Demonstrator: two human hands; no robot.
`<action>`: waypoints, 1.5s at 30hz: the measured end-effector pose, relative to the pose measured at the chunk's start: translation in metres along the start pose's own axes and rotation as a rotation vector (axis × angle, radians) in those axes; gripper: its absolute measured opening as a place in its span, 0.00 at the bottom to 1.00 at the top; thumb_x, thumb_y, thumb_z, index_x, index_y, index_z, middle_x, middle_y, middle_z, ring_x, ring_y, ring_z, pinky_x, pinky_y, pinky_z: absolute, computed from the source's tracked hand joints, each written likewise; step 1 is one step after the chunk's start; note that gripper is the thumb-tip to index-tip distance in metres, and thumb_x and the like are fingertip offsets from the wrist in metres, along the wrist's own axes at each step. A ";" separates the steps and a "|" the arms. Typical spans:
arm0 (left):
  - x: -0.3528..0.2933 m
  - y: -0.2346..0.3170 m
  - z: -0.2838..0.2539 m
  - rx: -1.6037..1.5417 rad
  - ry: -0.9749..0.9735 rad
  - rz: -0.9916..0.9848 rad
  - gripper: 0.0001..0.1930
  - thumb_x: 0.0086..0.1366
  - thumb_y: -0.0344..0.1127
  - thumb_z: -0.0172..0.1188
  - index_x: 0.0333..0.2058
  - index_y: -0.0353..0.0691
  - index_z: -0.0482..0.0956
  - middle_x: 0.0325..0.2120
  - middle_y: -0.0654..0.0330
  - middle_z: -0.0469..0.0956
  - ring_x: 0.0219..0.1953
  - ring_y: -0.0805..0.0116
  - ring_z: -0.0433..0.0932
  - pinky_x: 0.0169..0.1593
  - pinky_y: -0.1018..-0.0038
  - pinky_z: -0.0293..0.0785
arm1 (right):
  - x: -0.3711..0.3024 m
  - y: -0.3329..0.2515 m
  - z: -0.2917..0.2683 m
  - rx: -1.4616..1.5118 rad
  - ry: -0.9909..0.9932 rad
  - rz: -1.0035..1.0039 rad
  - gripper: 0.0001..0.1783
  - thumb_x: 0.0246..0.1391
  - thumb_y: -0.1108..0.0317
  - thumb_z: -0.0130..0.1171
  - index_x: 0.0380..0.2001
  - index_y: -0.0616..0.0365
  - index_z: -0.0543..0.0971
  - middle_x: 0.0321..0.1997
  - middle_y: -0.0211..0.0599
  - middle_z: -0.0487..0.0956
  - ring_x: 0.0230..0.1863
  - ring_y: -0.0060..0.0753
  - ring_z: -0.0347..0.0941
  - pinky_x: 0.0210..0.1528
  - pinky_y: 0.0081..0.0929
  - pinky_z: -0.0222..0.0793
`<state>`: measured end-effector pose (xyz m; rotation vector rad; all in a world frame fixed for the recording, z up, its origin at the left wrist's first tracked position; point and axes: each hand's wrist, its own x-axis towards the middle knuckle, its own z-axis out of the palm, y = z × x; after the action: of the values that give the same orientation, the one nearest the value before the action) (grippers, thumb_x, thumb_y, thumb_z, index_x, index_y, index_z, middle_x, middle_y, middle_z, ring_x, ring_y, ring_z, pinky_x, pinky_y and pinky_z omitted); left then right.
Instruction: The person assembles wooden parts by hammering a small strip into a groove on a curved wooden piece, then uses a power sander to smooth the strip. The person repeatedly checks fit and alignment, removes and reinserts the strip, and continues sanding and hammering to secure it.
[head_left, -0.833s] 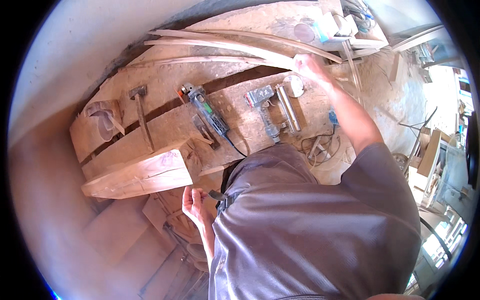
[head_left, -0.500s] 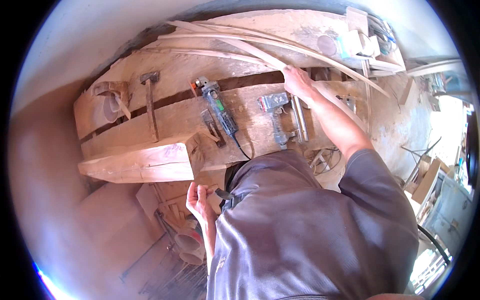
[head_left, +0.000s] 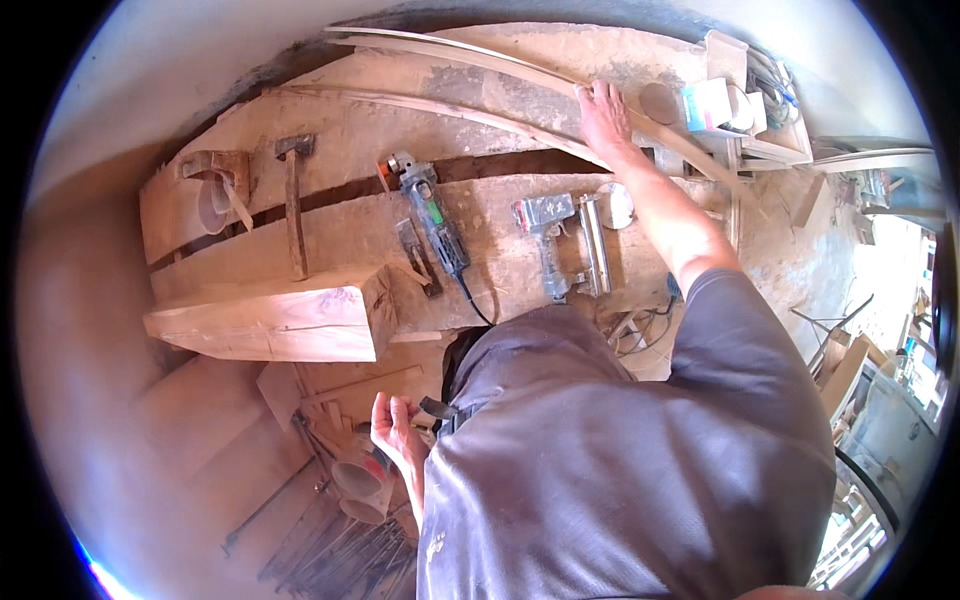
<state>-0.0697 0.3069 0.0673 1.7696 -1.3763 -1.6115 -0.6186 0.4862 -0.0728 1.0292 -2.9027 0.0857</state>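
Fingers of your left hand, partly uncurled, hang near the right end of the timber block; beyond them lie an angle grinder, then a nail gun; your right hand grips a long wooden strip extending either side of its fingers.

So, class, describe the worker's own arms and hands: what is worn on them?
The right hand and left hand are both bare, with no gloves showing. A short, dark brownish-grey sleeve covers the right upper arm, matching the shirt. The left sleeve is out of sight.
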 end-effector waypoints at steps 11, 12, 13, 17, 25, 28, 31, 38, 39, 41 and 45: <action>-0.004 0.020 0.009 0.053 -0.022 0.061 0.19 0.70 0.29 0.60 0.55 0.24 0.73 0.27 0.60 0.80 0.28 0.75 0.76 0.39 0.77 0.77 | -0.021 -0.025 0.027 0.104 -0.296 -0.059 0.15 0.56 0.75 0.52 0.47 0.63 0.77 0.49 0.52 0.76 0.53 0.56 0.76 0.52 0.50 0.75; -0.005 0.020 0.006 0.071 -0.018 0.063 0.19 0.70 0.29 0.60 0.55 0.24 0.73 0.27 0.60 0.80 0.28 0.75 0.77 0.39 0.77 0.77 | -0.018 -0.020 0.028 0.177 -0.282 -0.064 0.15 0.56 0.75 0.51 0.46 0.63 0.77 0.49 0.53 0.76 0.53 0.57 0.76 0.53 0.51 0.74; -0.007 0.019 0.008 0.086 -0.020 0.062 0.19 0.70 0.29 0.60 0.55 0.24 0.73 0.27 0.60 0.80 0.28 0.75 0.77 0.39 0.77 0.77 | -0.016 -0.010 0.025 0.243 -0.267 -0.066 0.14 0.56 0.75 0.51 0.46 0.63 0.77 0.49 0.55 0.77 0.53 0.58 0.76 0.54 0.52 0.74; -0.004 0.011 0.011 0.058 -0.060 0.057 0.18 0.70 0.30 0.61 0.54 0.24 0.74 0.27 0.60 0.80 0.28 0.75 0.77 0.38 0.76 0.77 | -0.008 0.001 0.003 0.433 -0.265 0.015 0.13 0.57 0.72 0.51 0.43 0.60 0.81 0.46 0.58 0.82 0.49 0.61 0.78 0.52 0.54 0.71; 0.002 0.004 0.014 -0.004 -0.054 0.106 0.16 0.69 0.33 0.63 0.50 0.29 0.78 0.28 0.62 0.82 0.28 0.78 0.75 0.35 0.79 0.74 | -0.024 -0.015 -0.034 0.529 -0.288 0.215 0.18 0.62 0.56 0.52 0.35 0.59 0.83 0.36 0.56 0.82 0.42 0.60 0.79 0.45 0.51 0.72; 0.000 0.006 0.014 0.017 -0.049 0.088 0.20 0.69 0.30 0.61 0.55 0.24 0.74 0.30 0.60 0.82 0.29 0.76 0.77 0.39 0.77 0.77 | -0.040 -0.008 -0.029 0.525 -0.256 0.183 0.18 0.62 0.56 0.52 0.34 0.58 0.84 0.35 0.54 0.83 0.40 0.59 0.80 0.43 0.51 0.72; -0.002 -0.001 0.010 -0.016 -0.033 0.079 0.20 0.69 0.30 0.62 0.56 0.23 0.74 0.30 0.59 0.82 0.30 0.75 0.78 0.39 0.76 0.77 | -0.057 -0.012 -0.033 0.545 -0.292 0.192 0.17 0.61 0.56 0.55 0.34 0.60 0.83 0.33 0.54 0.82 0.37 0.58 0.80 0.41 0.46 0.72; 0.005 -0.008 0.010 -0.070 -0.055 0.074 0.20 0.67 0.30 0.62 0.55 0.24 0.75 0.28 0.61 0.80 0.30 0.76 0.78 0.38 0.78 0.77 | -0.098 -0.013 -0.037 0.588 -0.305 0.210 0.19 0.61 0.56 0.56 0.29 0.62 0.82 0.23 0.42 0.81 0.23 0.40 0.78 0.32 0.39 0.73; 0.006 -0.008 0.010 -0.067 -0.042 0.081 0.20 0.67 0.30 0.62 0.54 0.23 0.76 0.26 0.62 0.79 0.29 0.76 0.78 0.38 0.78 0.76 | -0.103 -0.014 -0.039 0.730 -0.397 0.308 0.18 0.61 0.55 0.59 0.28 0.60 0.82 0.21 0.36 0.80 0.20 0.29 0.75 0.26 0.31 0.70; 0.009 -0.006 0.007 0.015 -0.078 0.107 0.21 0.67 0.30 0.62 0.55 0.24 0.75 0.27 0.62 0.79 0.30 0.76 0.77 0.38 0.78 0.76 | -0.117 -0.013 -0.044 0.953 -0.553 0.358 0.14 0.58 0.57 0.65 0.26 0.55 0.81 0.18 0.24 0.74 0.18 0.14 0.67 0.21 0.20 0.61; 0.012 -0.013 0.008 -0.120 -0.116 0.085 0.23 0.68 0.30 0.62 0.58 0.24 0.73 0.29 0.61 0.80 0.30 0.76 0.77 0.38 0.78 0.76 | -0.158 -0.007 -0.035 0.808 -0.586 0.208 0.17 0.52 0.55 0.70 0.25 0.58 0.79 0.20 0.28 0.76 0.22 0.22 0.70 0.25 0.28 0.65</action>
<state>-0.0735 0.3052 0.0481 1.5507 -1.3551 -1.7357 -0.4904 0.5823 -0.0501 0.9121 -3.5781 1.2496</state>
